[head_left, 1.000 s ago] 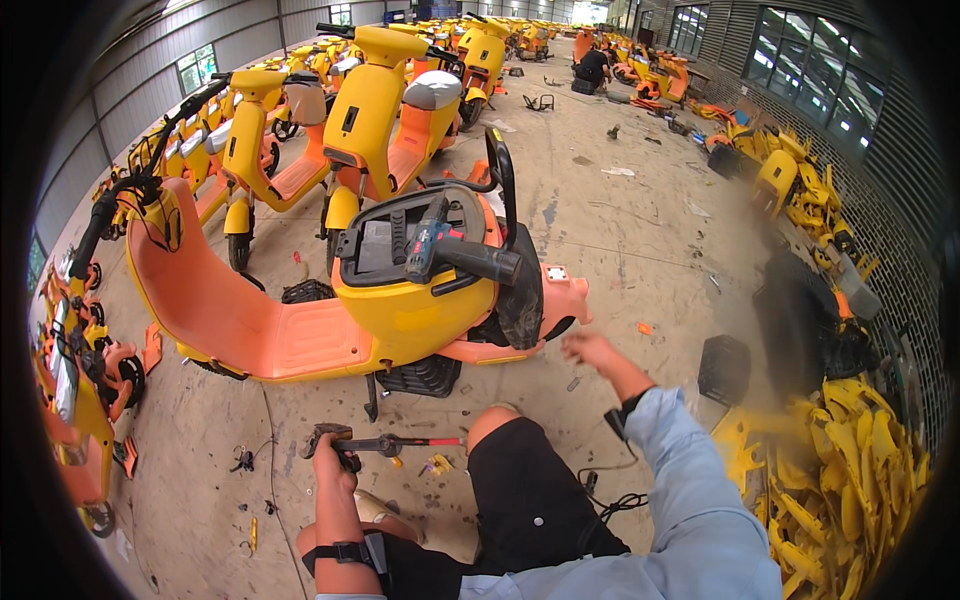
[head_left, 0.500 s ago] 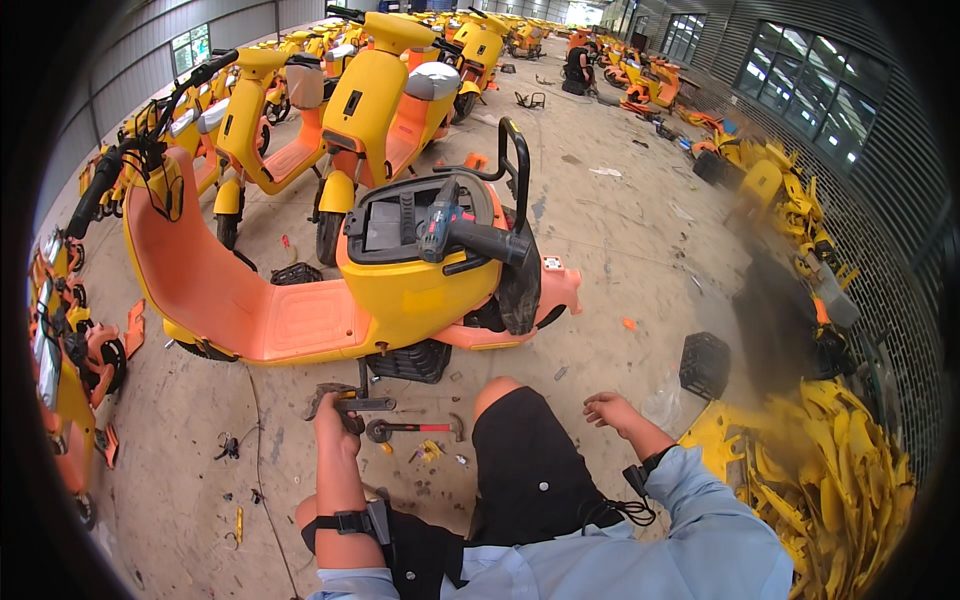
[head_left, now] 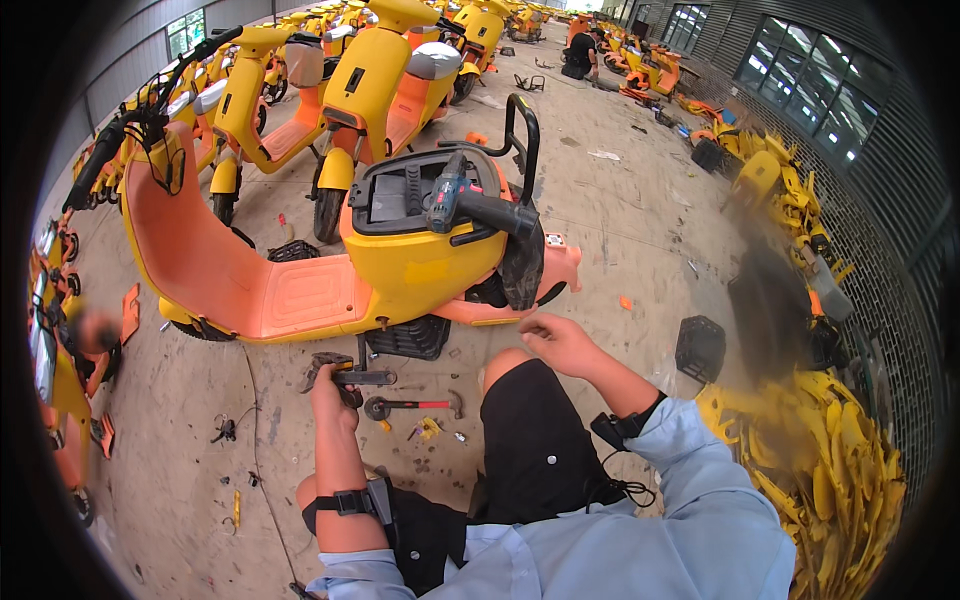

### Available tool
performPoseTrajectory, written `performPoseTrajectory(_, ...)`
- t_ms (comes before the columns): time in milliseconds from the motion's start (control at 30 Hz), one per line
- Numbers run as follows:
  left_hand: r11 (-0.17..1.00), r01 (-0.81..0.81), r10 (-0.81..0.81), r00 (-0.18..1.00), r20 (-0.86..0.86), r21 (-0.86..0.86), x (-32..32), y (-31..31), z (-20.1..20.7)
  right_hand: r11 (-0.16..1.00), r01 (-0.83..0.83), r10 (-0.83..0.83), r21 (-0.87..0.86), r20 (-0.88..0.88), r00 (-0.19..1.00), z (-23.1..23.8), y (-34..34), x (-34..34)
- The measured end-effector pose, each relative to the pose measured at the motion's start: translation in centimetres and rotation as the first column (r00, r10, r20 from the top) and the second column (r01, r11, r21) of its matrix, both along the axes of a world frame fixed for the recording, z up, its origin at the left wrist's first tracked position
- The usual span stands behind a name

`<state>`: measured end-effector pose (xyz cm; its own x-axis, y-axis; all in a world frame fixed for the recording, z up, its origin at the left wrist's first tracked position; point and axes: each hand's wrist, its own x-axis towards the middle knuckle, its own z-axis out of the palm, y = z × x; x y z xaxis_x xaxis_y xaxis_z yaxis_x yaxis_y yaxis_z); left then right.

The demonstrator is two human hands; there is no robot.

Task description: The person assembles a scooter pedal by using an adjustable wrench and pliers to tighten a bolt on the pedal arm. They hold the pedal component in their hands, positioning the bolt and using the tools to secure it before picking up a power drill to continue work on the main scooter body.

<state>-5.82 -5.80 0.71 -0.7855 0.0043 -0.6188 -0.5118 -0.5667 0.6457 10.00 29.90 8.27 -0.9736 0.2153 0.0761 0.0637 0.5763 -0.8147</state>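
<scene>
A yellow and orange scooter body (head_left: 415, 275) stands across the floor in front of me, its seat compartment uncovered. My left hand (head_left: 332, 395) is closed around a dark metal wrench-like tool (head_left: 368, 378), low beside the scooter's underside. Fingers partly hide the tool, so its exact kind is unclear. Above my right knee, close to the scooter's rear, hovers my right hand (head_left: 562, 345), fingers loosely bent and nothing visible in them. A cordless drill (head_left: 446, 192) lies on the compartment's rim. On the floor between my left hand and knee rests a red-handled hammer (head_left: 418, 405).
Rows of yellow scooters (head_left: 365, 85) stand behind. A heap of yellow panels (head_left: 830, 460) lies at right, near a black plastic crate (head_left: 700, 348). Another crate (head_left: 415, 337) sits under the scooter. Small scraps and a cable (head_left: 257, 410) litter the floor. A person (head_left: 580, 55) crouches far off.
My right hand has moved up and left, from beside my right knee to above it. My left hand stays on the tool. The view has shifted slightly.
</scene>
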Motion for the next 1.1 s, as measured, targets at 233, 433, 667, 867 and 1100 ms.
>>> performPoseTrajectory(233,0.988,0.049,-0.062,0.995,-0.083,-0.149,0.3,0.5,-0.9,0.778,-0.55,0.551,0.304,0.093,0.829,3.7,-14.5,-10.9)
performPoseTrajectory(433,0.96,0.07,-0.128,0.971,-0.202,-0.271,2.5,0.7,0.7,0.778,-0.584,0.593,0.232,0.034,0.804,-5.5,-20.8,-10.8)
performPoseTrajectory(667,0.831,0.161,-0.348,0.897,-0.273,-0.533,2.8,1.0,-2.1,0.852,-0.521,0.522,-0.056,0.184,0.833,-6.4,-20.4,-11.0)
performPoseTrajectory(867,0.817,0.136,-0.372,0.866,-0.333,-0.56,2.3,1.8,-1.8,0.835,-0.55,0.532,0.028,0.217,0.819,-5.8,-19.3,-11.8)
performPoseTrajectory(1100,0.666,0.141,-0.542,0.766,-0.345,-0.732,1.9,2.0,-4.0,0.846,-0.442,0.495,-0.298,0.128,0.86,-6.9,-17.9,-12.6)
